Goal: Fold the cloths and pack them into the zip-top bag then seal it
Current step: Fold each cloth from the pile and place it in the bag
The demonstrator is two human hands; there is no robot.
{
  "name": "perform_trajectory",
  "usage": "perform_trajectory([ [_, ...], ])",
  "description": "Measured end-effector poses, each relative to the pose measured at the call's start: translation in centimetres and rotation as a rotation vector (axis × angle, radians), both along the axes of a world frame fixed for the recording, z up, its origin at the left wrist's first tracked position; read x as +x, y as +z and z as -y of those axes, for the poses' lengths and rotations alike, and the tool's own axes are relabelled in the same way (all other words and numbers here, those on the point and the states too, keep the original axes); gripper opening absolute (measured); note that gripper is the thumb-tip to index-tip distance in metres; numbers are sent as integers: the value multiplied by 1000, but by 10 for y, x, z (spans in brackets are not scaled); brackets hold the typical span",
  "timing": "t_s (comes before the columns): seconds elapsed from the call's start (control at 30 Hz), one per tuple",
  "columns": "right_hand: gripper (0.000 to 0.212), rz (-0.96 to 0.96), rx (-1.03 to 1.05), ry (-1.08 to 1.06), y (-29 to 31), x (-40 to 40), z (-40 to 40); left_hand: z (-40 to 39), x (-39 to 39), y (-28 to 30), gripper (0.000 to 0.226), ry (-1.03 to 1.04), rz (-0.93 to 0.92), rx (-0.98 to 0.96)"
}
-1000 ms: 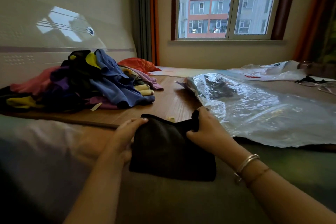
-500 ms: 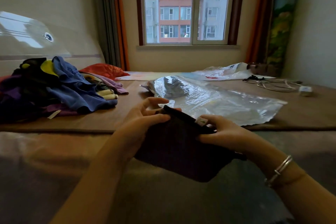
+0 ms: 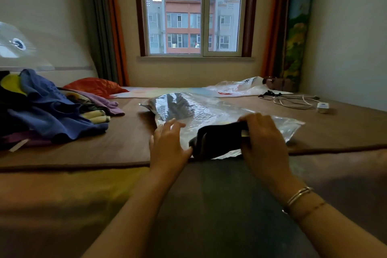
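Observation:
A clear zip-top bag (image 3: 209,109) lies flat on the brown bed mat (image 3: 104,148), with something dark inside its far end. My right hand (image 3: 263,138) grips a folded black cloth (image 3: 219,140) at the bag's near edge. My left hand (image 3: 169,144) hovers with fingers spread by the bag's near left corner and holds nothing. A pile of unfolded cloths (image 3: 50,109), blue, purple, yellow and black, sits at the left.
An orange cloth (image 3: 94,86) lies behind the pile. A crumpled plastic bag (image 3: 238,88) and a white cable with a charger (image 3: 297,102) lie at the far right. The window wall closes off the far side.
The black cloth has moved forward from my lap to the bag's near edge. My left hand has let go of it and now spreads open beside the bag.

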State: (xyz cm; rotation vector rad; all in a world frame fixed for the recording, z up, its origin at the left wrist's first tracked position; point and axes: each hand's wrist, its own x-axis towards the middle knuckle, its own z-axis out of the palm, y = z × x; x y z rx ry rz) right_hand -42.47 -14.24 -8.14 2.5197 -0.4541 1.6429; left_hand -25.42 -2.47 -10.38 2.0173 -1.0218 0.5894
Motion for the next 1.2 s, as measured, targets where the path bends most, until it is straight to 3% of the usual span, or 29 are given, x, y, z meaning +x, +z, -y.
perform_trajectory([
  [0.13, 42, -19, -22, 18, -10, 21, 6, 0, 8, -5, 27, -28, -72, -54],
  [0.43, 39, 70, 23, -29, -17, 33, 18, -14, 31, -8, 40, -151, -212, 72],
  [0.57, 47, 173, 74, -55, -16, 35, 21, -11, 28, -7, 40, -100, -149, 180],
  [0.73, 37, 214, 31, 60, -16, 32, 16, 0, 15, -6, 29, 2, -9, 23],
  [0.87, 31, 90, -20, 73, -18, 38, 10, 6, 17, 0, 18, -22, -62, -222],
  [0.97, 38, -21, -36, 49, -20, 48, 7, 4, 15, 5, 14, -127, -130, -359],
  [1.2, 36, -311, 8, 12, -24, 93, -5, -20, 5, 7, 14, -296, -239, -433],
])
